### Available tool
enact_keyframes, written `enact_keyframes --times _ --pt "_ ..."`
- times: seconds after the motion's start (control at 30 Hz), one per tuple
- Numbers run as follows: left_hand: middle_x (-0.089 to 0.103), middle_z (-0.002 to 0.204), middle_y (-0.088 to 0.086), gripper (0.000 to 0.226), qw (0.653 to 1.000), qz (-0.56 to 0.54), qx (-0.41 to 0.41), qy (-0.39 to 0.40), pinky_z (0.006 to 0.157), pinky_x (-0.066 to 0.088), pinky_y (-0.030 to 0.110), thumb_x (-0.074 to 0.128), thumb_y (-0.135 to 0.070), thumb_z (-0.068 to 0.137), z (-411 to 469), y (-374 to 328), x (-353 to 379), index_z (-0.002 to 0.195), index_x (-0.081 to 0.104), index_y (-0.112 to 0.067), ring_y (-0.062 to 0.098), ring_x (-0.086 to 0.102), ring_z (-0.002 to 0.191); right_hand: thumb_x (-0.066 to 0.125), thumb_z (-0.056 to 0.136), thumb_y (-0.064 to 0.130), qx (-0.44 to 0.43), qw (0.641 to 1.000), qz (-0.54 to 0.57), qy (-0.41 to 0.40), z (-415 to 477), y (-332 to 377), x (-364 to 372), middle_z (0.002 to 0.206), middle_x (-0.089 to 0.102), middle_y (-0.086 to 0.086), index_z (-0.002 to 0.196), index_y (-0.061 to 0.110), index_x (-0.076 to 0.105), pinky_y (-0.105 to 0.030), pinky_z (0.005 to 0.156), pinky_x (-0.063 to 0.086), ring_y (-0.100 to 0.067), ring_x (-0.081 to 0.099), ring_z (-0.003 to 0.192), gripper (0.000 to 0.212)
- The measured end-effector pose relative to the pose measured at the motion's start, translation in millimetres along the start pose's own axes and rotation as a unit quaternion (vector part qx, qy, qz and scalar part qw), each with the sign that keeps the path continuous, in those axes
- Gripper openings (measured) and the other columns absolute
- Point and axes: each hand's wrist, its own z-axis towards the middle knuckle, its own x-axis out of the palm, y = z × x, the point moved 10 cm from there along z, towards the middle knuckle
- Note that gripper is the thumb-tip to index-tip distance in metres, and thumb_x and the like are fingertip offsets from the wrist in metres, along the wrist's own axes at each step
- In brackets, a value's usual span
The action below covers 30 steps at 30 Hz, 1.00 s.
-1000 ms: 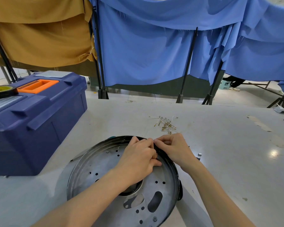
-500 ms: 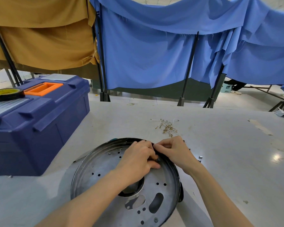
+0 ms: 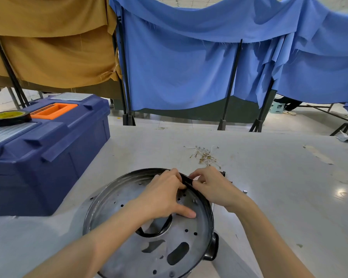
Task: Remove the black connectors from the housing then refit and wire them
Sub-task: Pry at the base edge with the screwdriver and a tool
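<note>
At the near edge of a pale grey worktop (image 3: pixel 269 197), we see a person's two bare hands meeting on the far rim of a round, perforated silver metal housing (image 3: pixel 113 199) edged in black. The left hand (image 3: pixel 163 197) lies on the inside of the housing, its fingers curled against the rim and its thumb stretched flat across the plate. The right hand (image 3: pixel 215 189) comes in from outside the rim, fingers bent and pressed together, pinching the black edge opposite the left fingertips. We cannot tell whether a connector sits between them, as the hands cover that spot. A small black part (image 3: pixel 222 173) shows just past the right knuckles, too small for us to identify.

Farther back, toward the middle of the worktop, lies a loose tangle of short pale wires with brass terminals (image 3: pixel 204 155). A dark blue plastic toolbox (image 3: pixel 48 157) with an orange handle (image 3: pixel 52 111) stands along the left edge, and a black roll of tape (image 3: pixel 9 117) rests on its lid. Blue cloth (image 3: pixel 179 73) and ochre cloth (image 3: pixel 52 47) hang on black stands beyond the far edge.
</note>
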Motion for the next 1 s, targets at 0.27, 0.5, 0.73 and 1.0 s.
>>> enact_keyframes --times 0.27,0.5,0.73,1.0 --pt "0.043 0.128 -0.009 0.055 0.995 -0.06 0.02 0.083 0.097 0.036 0.029 0.087 -0.035 0.064 2 -7 7 0.114 0.069 -0.021 0.018 0.04 0.117 0.05 0.087 0.007 0.061 0.993 0.025 0.102 -9 -11 3 0.069 0.072 -0.018 0.104 0.009 0.061 -0.03 0.055 0.058 -0.032 0.072 0.06 0.02" --pt "0.043 0.129 -0.016 0.065 0.988 -0.093 -0.001 0.123 0.094 0.025 0.025 0.084 -0.025 0.07 7 -3 18 0.129 0.056 -0.028 0.017 0.03 0.124 0.051 0.091 0.012 0.071 0.996 0.044 0.029 -4 -18 -10 0.073 0.073 -0.016 0.109 0.01 0.059 -0.021 0.04 0.048 -0.032 0.07 0.052 0.019" --pt "0.036 0.137 -0.021 0.06 0.992 -0.042 0.005 0.122 0.095 0.02 0.024 0.083 -0.026 0.072 10 5 12 0.126 0.061 -0.035 0.014 0.025 0.122 0.05 0.096 0.015 0.082 0.987 0.124 0.064 -3 -22 1 0.069 0.072 -0.02 0.109 0.004 0.06 -0.028 0.052 0.056 -0.036 0.072 0.061 0.019" --pt "0.037 0.14 -0.017 0.06 0.993 -0.038 0.012 0.109 0.106 0.025 0.027 0.082 -0.024 0.072 11 9 11 0.127 0.061 -0.037 0.015 0.029 0.128 0.051 0.083 -0.009 0.128 0.967 -0.122 -0.186 -2 -81 -94 0.084 0.069 -0.012 0.094 0.005 0.071 -0.031 0.066 0.054 -0.028 0.063 0.073 0.026"
